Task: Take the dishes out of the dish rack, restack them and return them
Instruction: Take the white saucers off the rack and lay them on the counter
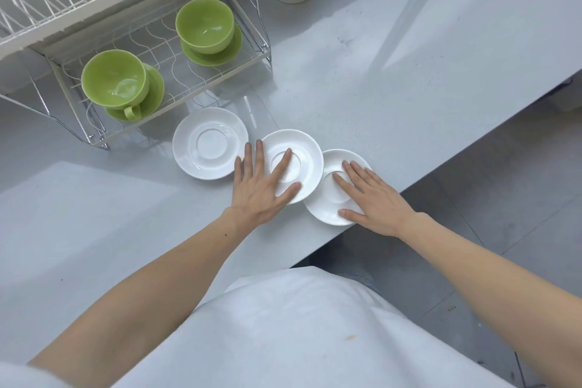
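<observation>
Three glossy white saucers at frame centre on the grey counter [393, 79].
Left hand [263, 187] lies spread flat on the middle saucer [310, 154]; right hand [370, 198] spread on the right saucer [330, 211], whose rim the middle one overlaps; left saucer [209, 143] lies apart, untouched.

A kitchen: wire dish rack [132, 25] with green cups [115, 80] on a grey counter [378, 88]

Glossy white ceramic saucers [210, 143] lie on a smooth grey countertop [393, 79] beside a wire-metal rack [94, 135].
</observation>
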